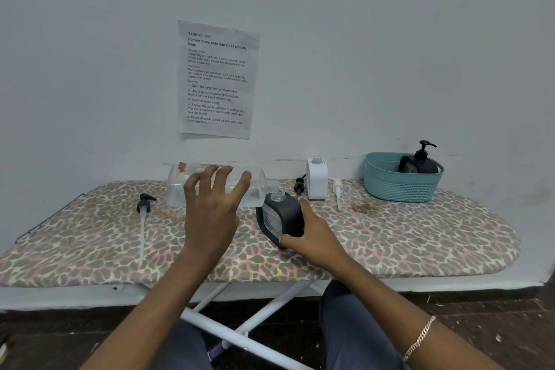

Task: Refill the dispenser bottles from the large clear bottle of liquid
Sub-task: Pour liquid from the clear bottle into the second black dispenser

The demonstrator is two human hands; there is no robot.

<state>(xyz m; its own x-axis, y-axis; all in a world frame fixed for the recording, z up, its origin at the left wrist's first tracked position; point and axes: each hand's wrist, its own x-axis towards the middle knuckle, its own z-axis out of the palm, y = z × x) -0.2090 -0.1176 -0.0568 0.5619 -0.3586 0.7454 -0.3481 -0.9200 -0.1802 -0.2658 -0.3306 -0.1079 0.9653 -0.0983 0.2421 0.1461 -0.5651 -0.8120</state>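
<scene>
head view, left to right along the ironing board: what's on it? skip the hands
black pump with long tube → large clear bottle → dark grey dispenser bottle → white dispenser bottle → white pump → teal basket

Left hand (210, 207) holds big bottle (192, 186) on its side, neck pointing right, mouth just over open neck of dispenser (279, 216), gripped tilted by right hand (312, 234) on board (420, 234). Loose pump (143, 210) lies well left of left grip. Behind right grip: second pump (299, 185), second dispenser (316, 179) upright, third pump (337, 189) right of it. Basket (402, 186) far right, third dispenser (419, 161) in it. Sheet (217, 79) on wall above bottle.
</scene>
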